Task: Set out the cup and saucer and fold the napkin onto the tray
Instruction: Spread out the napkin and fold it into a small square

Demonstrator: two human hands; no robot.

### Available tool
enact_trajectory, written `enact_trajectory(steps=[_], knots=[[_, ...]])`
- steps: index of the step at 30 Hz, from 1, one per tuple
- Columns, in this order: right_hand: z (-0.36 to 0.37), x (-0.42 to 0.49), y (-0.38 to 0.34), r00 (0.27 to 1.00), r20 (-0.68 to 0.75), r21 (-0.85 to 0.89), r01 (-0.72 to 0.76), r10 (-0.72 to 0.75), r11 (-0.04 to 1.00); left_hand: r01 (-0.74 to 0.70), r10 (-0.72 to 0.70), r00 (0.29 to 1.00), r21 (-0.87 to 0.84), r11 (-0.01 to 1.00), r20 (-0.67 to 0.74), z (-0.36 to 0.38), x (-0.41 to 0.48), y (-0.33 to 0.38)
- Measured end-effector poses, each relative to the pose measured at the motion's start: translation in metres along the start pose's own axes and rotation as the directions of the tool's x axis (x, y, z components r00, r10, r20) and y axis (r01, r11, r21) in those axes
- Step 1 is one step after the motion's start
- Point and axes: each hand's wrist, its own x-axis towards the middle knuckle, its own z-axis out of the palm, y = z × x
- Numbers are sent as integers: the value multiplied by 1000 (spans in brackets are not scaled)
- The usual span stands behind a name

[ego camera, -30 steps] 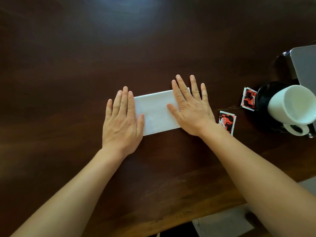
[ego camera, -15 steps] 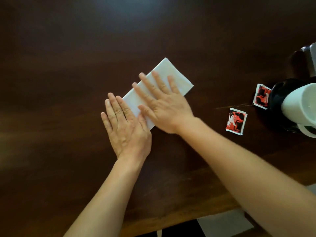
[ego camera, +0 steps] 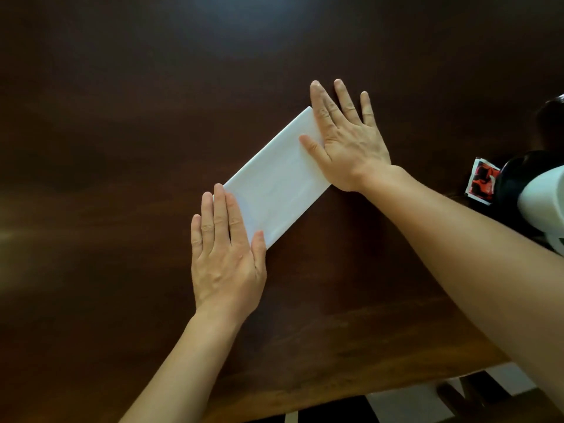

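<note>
**Flat palms pin a folded napkin**

The white folded paper napkin (ego camera: 276, 181) lies diagonally on the dark brown wooden table (ego camera: 122, 148). The left hand (ego camera: 227, 257), fingers together, presses its near end; the right hand (ego camera: 348, 141), fingers slightly spread, presses its far end.

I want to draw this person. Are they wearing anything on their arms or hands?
No. The left hand and right hand are bare: no gloves, rings, watch or bracelets show. Both forearms are bare as well, with no sleeves anywhere in view. The fingernails look short and plain, with no polish.
</note>
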Motion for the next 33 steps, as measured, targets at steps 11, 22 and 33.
enact_trajectory(steps=[11, 22, 33], knots=[[-16, -13, -36, 933, -99, 236, -315, 345, 919, -13, 8, 997, -79, 997, -71, 4, -11, -9], [-71, -7, -43, 844, 127, 520, -504, 520, 690, -44, 32, 993, -108, 993, -111, 7, -12, -11], [-79, -50, -90, 931, -239, 583, -91, 277, 807, -36, 22, 993, -120, 992, -116, 6, -12, -11]])
